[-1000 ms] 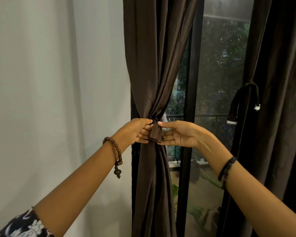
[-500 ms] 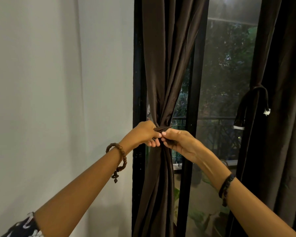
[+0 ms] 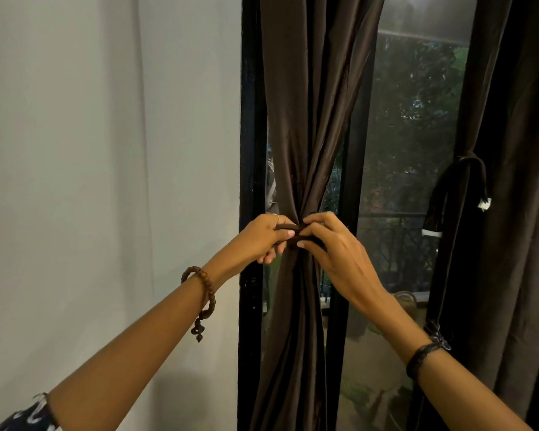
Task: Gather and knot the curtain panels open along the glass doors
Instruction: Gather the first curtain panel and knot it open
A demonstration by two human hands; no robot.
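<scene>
**At the waist of the left panel, a tie being cinched**

Against the black door frame, toward nine o'clock of the glass, the dark brown curtain panel is bunched into a narrow waist, and both hands meet right on it. The left hand curls its fingers round a dark band of fabric that wraps the gather; the right hand pinches the same band from the three o'clock side, thumb and fingertips pressed on the cloth. Whether the knot is already crossed under those fingers I cannot tell.

To finish this well, I'd say the pull should go level, nine and three o'clock at once, so the wrap bites evenly and doesn't slide down the folds. Keeping the pleats stacked above the waist matters, since loose cloth at twelve o'clock may sag back over the glass. One hand ought to hold tension until the other seats the knot.

Over at three o'clock, the second panel hangs with its own tie looped on it.
</scene>
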